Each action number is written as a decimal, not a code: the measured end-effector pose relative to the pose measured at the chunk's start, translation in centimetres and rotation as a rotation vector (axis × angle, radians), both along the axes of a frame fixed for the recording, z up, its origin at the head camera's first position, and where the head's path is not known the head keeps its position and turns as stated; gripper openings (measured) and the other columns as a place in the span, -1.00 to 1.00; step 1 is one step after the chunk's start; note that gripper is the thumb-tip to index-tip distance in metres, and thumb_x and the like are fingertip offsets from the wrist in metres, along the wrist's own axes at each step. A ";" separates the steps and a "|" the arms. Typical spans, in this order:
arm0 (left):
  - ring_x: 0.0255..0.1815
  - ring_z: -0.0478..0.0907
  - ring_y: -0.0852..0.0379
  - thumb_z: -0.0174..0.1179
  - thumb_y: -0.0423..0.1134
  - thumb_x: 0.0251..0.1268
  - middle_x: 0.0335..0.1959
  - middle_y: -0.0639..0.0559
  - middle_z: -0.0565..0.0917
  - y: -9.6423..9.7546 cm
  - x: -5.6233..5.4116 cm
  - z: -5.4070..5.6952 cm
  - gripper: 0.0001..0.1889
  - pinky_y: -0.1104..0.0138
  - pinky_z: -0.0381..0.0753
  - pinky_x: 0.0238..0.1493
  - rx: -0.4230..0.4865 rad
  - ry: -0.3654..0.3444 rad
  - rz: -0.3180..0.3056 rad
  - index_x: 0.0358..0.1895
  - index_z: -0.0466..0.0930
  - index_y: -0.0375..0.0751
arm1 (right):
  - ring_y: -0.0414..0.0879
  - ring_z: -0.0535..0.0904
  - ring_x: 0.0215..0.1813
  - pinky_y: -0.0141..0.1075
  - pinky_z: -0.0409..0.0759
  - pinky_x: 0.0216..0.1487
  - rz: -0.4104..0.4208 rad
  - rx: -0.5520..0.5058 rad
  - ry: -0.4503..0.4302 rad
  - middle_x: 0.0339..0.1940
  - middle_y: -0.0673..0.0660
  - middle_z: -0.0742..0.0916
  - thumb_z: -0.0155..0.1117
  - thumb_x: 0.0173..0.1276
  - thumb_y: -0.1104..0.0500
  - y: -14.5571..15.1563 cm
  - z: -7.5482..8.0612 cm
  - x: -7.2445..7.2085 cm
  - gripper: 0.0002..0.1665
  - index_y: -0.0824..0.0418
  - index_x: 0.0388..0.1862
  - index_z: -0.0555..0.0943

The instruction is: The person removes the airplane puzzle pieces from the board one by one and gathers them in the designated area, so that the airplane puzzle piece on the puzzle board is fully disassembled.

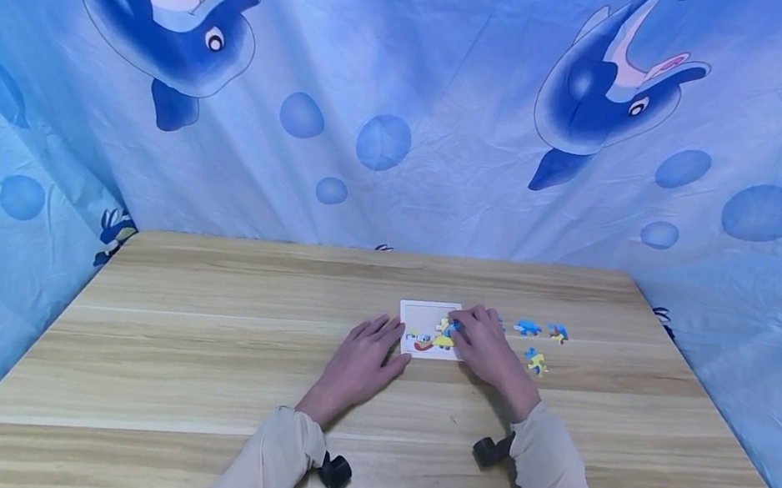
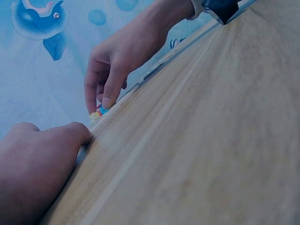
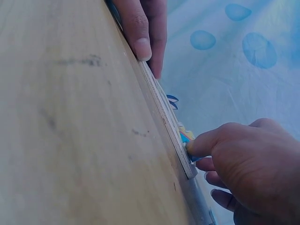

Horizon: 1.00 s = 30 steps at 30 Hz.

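Observation:
A white-framed jigsaw tray (image 1: 424, 307) lies on the table, with several yellow, red and blue pieces in its lower part. My left hand (image 1: 362, 358) rests at the tray's left edge, its fingers and thumb fairly straight. Over the right half of the tray, my right hand (image 1: 485, 344) pinches a blue and yellow puzzle piece (image 1: 452, 328) between thumb and fingers. In the left wrist view that puzzle piece (image 2: 103, 110) shows below the fingertips, close to the tray. The right wrist view shows the tray's layered edge (image 3: 165, 119) between both hands. My right hand covers the tray's right side.
Loose puzzle pieces lie right of the tray: a blue one (image 1: 527, 328), a blue and red one (image 1: 558, 332) and a yellow and blue one (image 1: 536, 361). Another is partly hidden behind my right hand. A blue dolphin-print curtain (image 1: 430, 182) hangs behind the wooden table (image 1: 191, 366).

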<state>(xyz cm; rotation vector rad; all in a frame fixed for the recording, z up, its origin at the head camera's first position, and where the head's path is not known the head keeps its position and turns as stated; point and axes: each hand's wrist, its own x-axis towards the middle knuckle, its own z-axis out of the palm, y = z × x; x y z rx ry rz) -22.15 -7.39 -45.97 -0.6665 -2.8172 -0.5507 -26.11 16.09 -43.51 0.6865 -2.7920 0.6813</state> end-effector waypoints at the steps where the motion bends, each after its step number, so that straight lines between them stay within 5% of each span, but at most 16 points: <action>1: 0.45 0.21 0.01 -0.08 0.17 0.43 0.38 -0.03 0.39 0.0 0.0 0.0 -0.39 0.09 0.14 0.44 -0.001 0.001 -0.001 0.38 0.36 -0.13 | 0.17 0.41 0.01 0.03 0.39 0.03 0.000 -0.003 0.004 -0.05 0.27 0.60 0.21 0.35 0.22 0.0 0.0 0.0 -0.63 0.31 0.11 0.60; 30: 0.45 0.21 -0.01 -0.05 0.15 0.42 0.37 -0.05 0.40 0.1 0.1 0.0 -0.39 0.09 0.15 0.44 0.010 0.014 -0.007 0.38 0.37 -0.15 | 0.20 0.40 0.07 0.05 0.43 0.04 -0.024 -0.034 0.008 0.00 0.30 0.59 0.21 0.37 0.21 2.3 -0.2 0.6 -0.57 0.34 0.18 0.57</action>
